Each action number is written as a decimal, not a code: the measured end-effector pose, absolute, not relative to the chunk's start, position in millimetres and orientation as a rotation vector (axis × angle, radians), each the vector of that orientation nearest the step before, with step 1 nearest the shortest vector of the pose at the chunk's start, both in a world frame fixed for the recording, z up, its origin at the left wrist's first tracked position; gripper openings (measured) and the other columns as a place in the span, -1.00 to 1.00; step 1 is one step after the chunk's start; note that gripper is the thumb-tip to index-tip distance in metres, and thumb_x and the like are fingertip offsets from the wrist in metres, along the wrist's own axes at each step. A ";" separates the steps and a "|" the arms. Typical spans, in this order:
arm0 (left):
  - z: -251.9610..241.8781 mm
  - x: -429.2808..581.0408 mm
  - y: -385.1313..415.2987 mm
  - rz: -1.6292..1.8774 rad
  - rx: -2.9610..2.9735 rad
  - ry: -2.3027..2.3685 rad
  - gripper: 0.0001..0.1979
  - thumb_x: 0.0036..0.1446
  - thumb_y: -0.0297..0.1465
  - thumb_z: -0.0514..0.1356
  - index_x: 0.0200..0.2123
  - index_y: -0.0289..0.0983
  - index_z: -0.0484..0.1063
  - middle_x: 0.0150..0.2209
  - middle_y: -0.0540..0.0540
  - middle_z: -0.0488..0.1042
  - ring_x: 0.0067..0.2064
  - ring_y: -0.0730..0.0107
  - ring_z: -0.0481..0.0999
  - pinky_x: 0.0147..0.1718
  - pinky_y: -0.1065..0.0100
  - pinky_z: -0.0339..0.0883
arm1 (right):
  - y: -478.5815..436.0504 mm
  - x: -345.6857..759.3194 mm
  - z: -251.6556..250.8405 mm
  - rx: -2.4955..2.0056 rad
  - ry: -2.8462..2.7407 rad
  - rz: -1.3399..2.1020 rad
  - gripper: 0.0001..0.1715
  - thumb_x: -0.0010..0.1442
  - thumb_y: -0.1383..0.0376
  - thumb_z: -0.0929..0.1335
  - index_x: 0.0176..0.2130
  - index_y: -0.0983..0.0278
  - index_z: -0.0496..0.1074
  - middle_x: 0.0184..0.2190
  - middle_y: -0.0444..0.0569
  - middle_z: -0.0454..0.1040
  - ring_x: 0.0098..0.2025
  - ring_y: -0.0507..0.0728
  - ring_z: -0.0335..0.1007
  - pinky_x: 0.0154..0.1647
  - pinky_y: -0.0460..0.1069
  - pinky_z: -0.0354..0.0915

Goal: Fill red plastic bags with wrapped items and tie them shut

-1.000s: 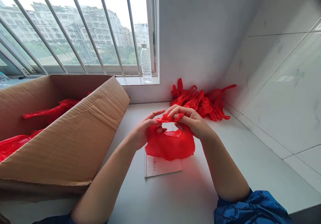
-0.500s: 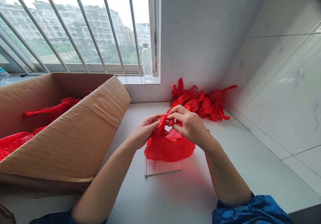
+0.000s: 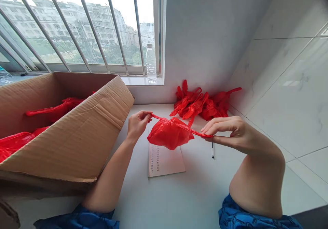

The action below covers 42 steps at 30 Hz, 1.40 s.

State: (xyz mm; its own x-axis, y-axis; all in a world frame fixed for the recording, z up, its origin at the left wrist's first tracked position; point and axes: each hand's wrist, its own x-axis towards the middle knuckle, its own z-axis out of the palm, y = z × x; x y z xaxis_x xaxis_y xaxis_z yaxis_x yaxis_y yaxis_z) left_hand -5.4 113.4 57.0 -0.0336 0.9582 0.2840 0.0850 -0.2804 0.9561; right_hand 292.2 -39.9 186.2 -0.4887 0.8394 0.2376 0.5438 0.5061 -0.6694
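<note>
A red plastic bag [image 3: 169, 135] is stretched sideways between my two hands, its neck gathered tight into a twist or knot at the top. My left hand [image 3: 138, 124] pinches one handle end at the left. The other handle, pulled out to the right, is gripped between thumb and fingers of my right hand [image 3: 227, 131]. Below the bag lies a notebook [image 3: 166, 162] with handwritten columns, partly covered by it. Whatever the bag contains is hidden. Near my right hand a pen [image 3: 212, 150] rests on the white tabletop [image 3: 194, 191].
A large cardboard box [image 3: 84, 136] with red bags inside stands on the left. Several crumpled red bags [image 3: 202, 102] are piled against the back wall. A clear bottle [image 3: 151, 65] stands on the sill of the barred window [image 3: 89, 27]. Tiled wall [image 3: 294, 85] borders the right side.
My hands have moved apart, left hand leftward and right hand rightward, drawing the handles out. The bag's open top is now cinched closed, and more of the notebook and the pen shows.
</note>
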 end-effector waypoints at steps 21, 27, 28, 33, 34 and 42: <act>10.7 44.5 79.0 0.713 2.461 1.501 -0.53 0.33 -0.09 0.05 0.25 0.01 0.33 0.42 -0.22 0.01 0.42 -0.24 -0.07 0.24 -0.34 -0.07 | 70.2 236.3 8.4 -1.333 -2.295 0.401 -0.02 0.23 -0.10 0.34 0.43 0.16 -0.05 0.45 0.13 -0.06 0.47 0.33 -0.21 0.42 0.32 -0.11; -8.4 40.1 73.9 0.612 2.598 1.520 -0.46 0.33 -0.11 0.04 0.35 0.05 0.17 0.45 -0.08 -0.04 0.42 -0.25 -0.07 0.24 -0.36 -0.03 | 69.9 239.7 -14.7 -1.506 -2.421 0.257 0.08 0.23 -0.15 0.29 0.46 0.23 -0.20 0.47 0.04 -0.17 0.49 0.27 -0.33 0.45 0.29 -0.22; -9.3 40.2 73.7 0.603 2.601 1.527 -0.46 0.33 -0.11 0.04 0.34 0.04 0.18 0.44 -0.08 -0.02 0.42 -0.23 -0.04 0.25 -0.33 -0.01 | 69.4 239.4 -15.0 -1.515 -2.431 0.247 0.08 0.23 -0.15 0.28 0.46 0.24 -0.20 0.47 0.03 -0.18 0.49 0.27 -0.33 0.45 0.29 -0.24; -11.5 42.3 74.6 0.569 2.613 1.561 -0.49 0.33 -0.12 0.04 0.32 0.01 0.23 0.42 -0.12 0.06 0.41 -0.15 0.01 0.27 -0.29 -0.01 | 69.9 237.7 -16.1 -1.537 -2.467 0.230 0.08 0.24 -0.16 0.27 0.46 0.26 -0.19 0.47 0.02 -0.17 0.49 0.26 -0.32 0.45 0.27 -0.23; -12.1 42.7 74.9 0.567 2.615 1.562 -0.49 0.33 -0.12 0.04 0.32 0.00 0.24 0.42 -0.12 0.06 0.41 -0.15 0.02 0.27 -0.29 -0.02 | 70.2 237.7 -16.7 -1.546 -2.469 0.230 0.07 0.24 -0.16 0.26 0.46 0.27 -0.18 0.47 0.02 -0.16 0.49 0.26 -0.32 0.45 0.27 -0.23; -16.8 43.6 75.1 0.584 2.615 1.557 -0.51 0.32 -0.12 0.06 0.28 -0.02 0.30 0.40 -0.14 0.10 0.40 -0.15 0.03 0.27 -0.30 -0.03 | 69.6 238.1 -19.9 -1.560 -2.491 0.239 0.07 0.24 -0.18 0.25 0.45 0.30 -0.15 0.47 0.03 -0.16 0.49 0.28 -0.29 0.44 0.30 -0.20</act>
